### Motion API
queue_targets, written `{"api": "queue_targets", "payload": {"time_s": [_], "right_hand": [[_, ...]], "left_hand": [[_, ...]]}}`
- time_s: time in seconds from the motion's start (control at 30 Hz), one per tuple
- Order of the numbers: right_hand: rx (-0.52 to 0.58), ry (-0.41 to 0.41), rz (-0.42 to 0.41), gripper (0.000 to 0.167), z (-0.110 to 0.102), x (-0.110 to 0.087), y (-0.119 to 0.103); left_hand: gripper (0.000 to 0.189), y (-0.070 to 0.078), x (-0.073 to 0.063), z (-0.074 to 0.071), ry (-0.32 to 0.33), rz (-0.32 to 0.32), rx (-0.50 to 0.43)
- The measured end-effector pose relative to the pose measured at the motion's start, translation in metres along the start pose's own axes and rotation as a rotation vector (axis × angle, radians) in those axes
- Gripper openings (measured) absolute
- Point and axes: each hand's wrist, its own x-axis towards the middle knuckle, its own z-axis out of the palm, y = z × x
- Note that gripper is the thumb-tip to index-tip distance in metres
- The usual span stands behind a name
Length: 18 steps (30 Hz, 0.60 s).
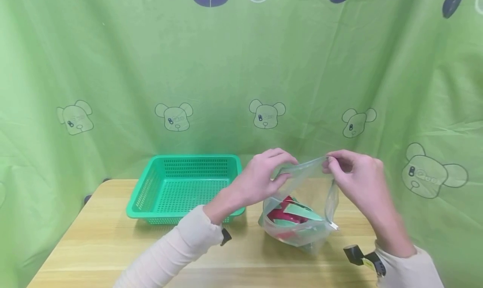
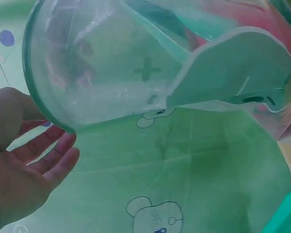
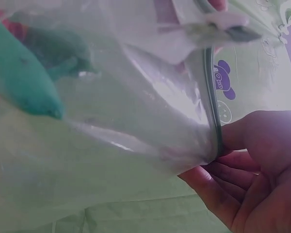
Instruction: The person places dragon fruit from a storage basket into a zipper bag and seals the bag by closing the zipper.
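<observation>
A clear zip bag (image 1: 311, 233) stands on the table with its mouth spread wide. Inside lie red and green items (image 1: 290, 212), whose kind I cannot tell through the plastic. My left hand (image 1: 266, 170) holds the left side of the rim between thumb and fingers; in the left wrist view the green zip edge (image 2: 30, 73) passes between them. My right hand (image 1: 358, 175) pinches the far right corner of the rim. The right wrist view shows that zip strip (image 3: 214, 102) between thumb and fingers. A white slider (image 1: 333, 226) sits at the near right edge of the mouth.
A green plastic basket (image 1: 185, 216) with perforated walls stands left of the bag, close to my left forearm. Both are on a wood-grain table (image 1: 113, 246). Behind and at the sides hangs a green curtain (image 1: 226, 70) with bear-head prints.
</observation>
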Motion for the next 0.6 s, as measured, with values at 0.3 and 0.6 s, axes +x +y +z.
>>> {"api": "queue_targets", "payload": {"time_s": [0.3,0.6], "right_hand": [[0.017,-0.004,-0.001,0.021,0.000,0.000,0.003],[0.020,0.007,-0.005,0.021,0.002,-0.001,0.004]], "left_hand": [[0.019,-0.008,-0.001,0.012,-0.039,-0.299,-0.312],[0.005,-0.013,-0.004,0.028,0.070,-0.442,-0.498]]}}
